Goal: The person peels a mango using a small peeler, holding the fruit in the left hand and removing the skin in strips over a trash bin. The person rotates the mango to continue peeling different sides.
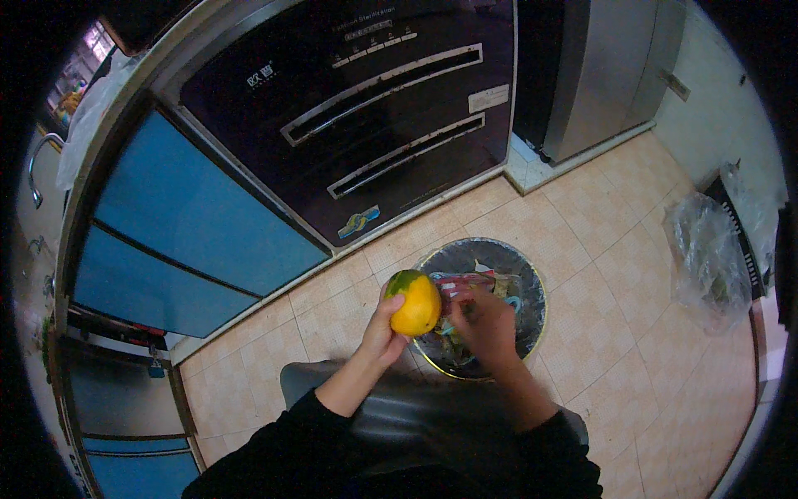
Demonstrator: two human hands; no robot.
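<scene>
My left hand [381, 334] holds a yellow fruit [419, 309] with a green patch at its top; it could be a mango or a papaya. The thumb rests on the fruit's near side. Just to the right, my right hand [489, 327] hovers over a round trash bin [531, 280] with a dark lining. Its fingers are curled and blurred, so anything between them cannot be made out. Crumpled wrappers and scraps [461, 282] lie inside the bin, partly hidden by my right hand.
A dark sterilizing cabinet [386, 131] and blue cupboard doors [162, 206] stand ahead and to the left. Beyond them, a refrigerator [614, 75] rises at upper right. Clear plastic bags [711, 262] lean by the right wall on the tiled floor [614, 318].
</scene>
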